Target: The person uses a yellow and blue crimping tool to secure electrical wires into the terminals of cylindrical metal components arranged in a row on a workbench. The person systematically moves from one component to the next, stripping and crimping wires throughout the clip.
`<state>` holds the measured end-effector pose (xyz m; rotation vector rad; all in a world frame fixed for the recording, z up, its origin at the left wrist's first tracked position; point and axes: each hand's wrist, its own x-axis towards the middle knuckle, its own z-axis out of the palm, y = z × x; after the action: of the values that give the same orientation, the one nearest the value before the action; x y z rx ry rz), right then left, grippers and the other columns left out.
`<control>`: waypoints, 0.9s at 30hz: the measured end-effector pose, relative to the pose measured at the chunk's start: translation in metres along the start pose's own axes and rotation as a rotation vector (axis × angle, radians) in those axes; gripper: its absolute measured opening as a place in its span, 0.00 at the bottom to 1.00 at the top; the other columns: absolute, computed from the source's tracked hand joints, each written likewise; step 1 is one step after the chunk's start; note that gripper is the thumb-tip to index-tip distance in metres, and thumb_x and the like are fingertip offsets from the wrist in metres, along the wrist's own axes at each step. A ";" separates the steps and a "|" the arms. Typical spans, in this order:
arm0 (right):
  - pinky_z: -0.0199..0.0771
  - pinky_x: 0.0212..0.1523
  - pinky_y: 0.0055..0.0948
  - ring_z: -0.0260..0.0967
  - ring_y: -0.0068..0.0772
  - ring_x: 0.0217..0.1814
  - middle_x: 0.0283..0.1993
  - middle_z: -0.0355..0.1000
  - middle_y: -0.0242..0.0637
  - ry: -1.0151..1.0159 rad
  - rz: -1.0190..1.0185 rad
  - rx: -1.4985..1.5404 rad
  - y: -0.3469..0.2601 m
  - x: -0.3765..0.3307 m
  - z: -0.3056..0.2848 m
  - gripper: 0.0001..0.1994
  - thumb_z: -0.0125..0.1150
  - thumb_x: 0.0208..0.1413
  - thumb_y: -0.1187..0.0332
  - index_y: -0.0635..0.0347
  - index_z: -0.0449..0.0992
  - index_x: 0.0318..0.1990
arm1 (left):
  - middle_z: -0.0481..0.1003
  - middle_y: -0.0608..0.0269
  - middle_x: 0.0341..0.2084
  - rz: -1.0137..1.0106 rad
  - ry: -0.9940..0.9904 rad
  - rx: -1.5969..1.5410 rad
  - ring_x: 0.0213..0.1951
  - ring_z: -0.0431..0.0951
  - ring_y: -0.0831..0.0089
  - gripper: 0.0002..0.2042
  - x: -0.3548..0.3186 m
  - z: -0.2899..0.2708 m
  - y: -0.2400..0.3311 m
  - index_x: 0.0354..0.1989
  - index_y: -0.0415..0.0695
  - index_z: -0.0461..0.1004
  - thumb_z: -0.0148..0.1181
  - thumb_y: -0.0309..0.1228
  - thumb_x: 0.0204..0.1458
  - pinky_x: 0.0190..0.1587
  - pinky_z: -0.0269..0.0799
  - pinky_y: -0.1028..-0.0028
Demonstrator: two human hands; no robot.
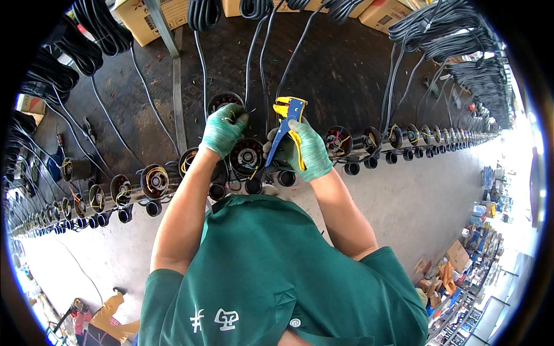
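Observation:
My right hand (pixel 311 151), in a light green glove, is wrapped round a wire stripper (pixel 283 131) with blue and yellow parts, its yellow jaws pointing away from me. To its left, my left hand (pixel 222 131), gloved alike, is closed with fingertips pinched together in front of a round black motor housing (pixel 221 99). Whatever lies in that pinch is too small to make out. Between the hands and a little nearer sits another open motor housing (pixel 247 157), with a ring-shaped core and coloured wires inside. A black cable (pixel 199 69) runs from the far side to the housing by my left hand.
Rows of similar motor housings (pixel 155 180) line the bench edge on both sides. Coiled black cables (pixel 104 29) hang along the far side, before cardboard boxes (pixel 151 22). A metal bar (pixel 178 98) crosses the dark bench (pixel 138 92), where small coloured scraps lie.

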<state>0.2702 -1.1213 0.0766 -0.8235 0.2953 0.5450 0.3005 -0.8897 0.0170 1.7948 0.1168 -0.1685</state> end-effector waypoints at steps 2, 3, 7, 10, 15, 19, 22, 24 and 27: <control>0.86 0.47 0.55 0.83 0.51 0.44 0.46 0.78 0.50 0.018 -0.011 -0.083 -0.002 -0.012 0.000 0.25 0.59 0.69 0.56 0.56 0.65 0.68 | 0.81 0.61 0.40 -0.031 -0.016 -0.001 0.33 0.80 0.76 0.13 -0.001 -0.001 0.001 0.54 0.41 0.79 0.67 0.29 0.62 0.30 0.79 0.72; 0.87 0.45 0.52 0.83 0.50 0.43 0.45 0.78 0.49 0.026 -0.028 -0.093 -0.001 -0.015 -0.003 0.27 0.60 0.68 0.56 0.55 0.64 0.70 | 0.81 0.61 0.43 -0.029 0.003 -0.058 0.35 0.80 0.77 0.16 -0.001 -0.001 0.001 0.58 0.42 0.76 0.67 0.27 0.62 0.32 0.80 0.72; 0.89 0.43 0.48 0.83 0.48 0.42 0.45 0.78 0.47 -0.005 -0.111 -0.181 -0.008 -0.031 -0.013 0.29 0.62 0.67 0.58 0.52 0.62 0.72 | 0.75 0.58 0.59 0.180 0.160 -0.130 0.45 0.78 0.76 0.33 -0.020 -0.010 0.024 0.73 0.46 0.63 0.66 0.18 0.59 0.42 0.81 0.73; 0.89 0.44 0.47 0.83 0.46 0.42 0.45 0.78 0.46 0.007 -0.139 -0.268 -0.013 -0.045 -0.023 0.30 0.60 0.69 0.58 0.57 0.59 0.73 | 0.76 0.52 0.59 0.593 0.208 0.348 0.49 0.83 0.60 0.26 -0.047 -0.035 0.051 0.64 0.45 0.75 0.65 0.16 0.55 0.53 0.81 0.68; 0.89 0.43 0.45 0.83 0.46 0.41 0.46 0.78 0.47 -0.019 -0.120 -0.304 -0.016 -0.059 -0.028 0.30 0.59 0.70 0.58 0.59 0.58 0.73 | 0.81 0.54 0.47 0.483 -0.486 0.661 0.49 0.82 0.49 0.18 -0.076 -0.040 0.048 0.54 0.47 0.82 0.67 0.23 0.54 0.52 0.80 0.55; 0.89 0.39 0.41 0.83 0.42 0.38 0.44 0.78 0.46 -0.025 -0.104 -0.264 -0.014 -0.063 -0.022 0.29 0.62 0.68 0.59 0.59 0.59 0.70 | 0.80 0.55 0.44 0.448 -0.518 0.812 0.44 0.81 0.49 0.15 -0.077 -0.033 0.033 0.50 0.46 0.84 0.69 0.25 0.53 0.49 0.79 0.55; 0.89 0.38 0.39 0.83 0.41 0.38 0.44 0.77 0.46 -0.018 -0.091 -0.244 -0.009 -0.063 -0.025 0.28 0.64 0.68 0.58 0.58 0.60 0.68 | 0.79 0.54 0.39 0.435 -0.438 0.774 0.41 0.81 0.50 0.11 -0.075 -0.028 0.027 0.47 0.44 0.84 0.68 0.26 0.55 0.45 0.78 0.56; 0.89 0.37 0.39 0.84 0.41 0.38 0.44 0.77 0.46 -0.021 -0.080 -0.252 -0.007 -0.062 -0.026 0.28 0.64 0.68 0.58 0.57 0.60 0.67 | 0.80 0.54 0.39 0.363 -0.334 0.672 0.42 0.81 0.50 0.10 -0.079 -0.025 0.025 0.46 0.43 0.84 0.68 0.26 0.55 0.45 0.78 0.58; 0.85 0.46 0.34 0.81 0.33 0.44 0.46 0.78 0.42 -0.061 -0.078 -0.381 -0.003 -0.066 -0.029 0.30 0.63 0.69 0.59 0.57 0.60 0.72 | 0.80 0.54 0.40 0.234 -0.167 0.557 0.42 0.82 0.51 0.09 -0.092 -0.019 0.027 0.43 0.41 0.84 0.68 0.26 0.54 0.45 0.79 0.60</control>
<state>0.2165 -1.1669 0.0894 -1.1793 0.1021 0.5599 0.2159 -0.8763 0.0633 2.3192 -0.2857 -0.1950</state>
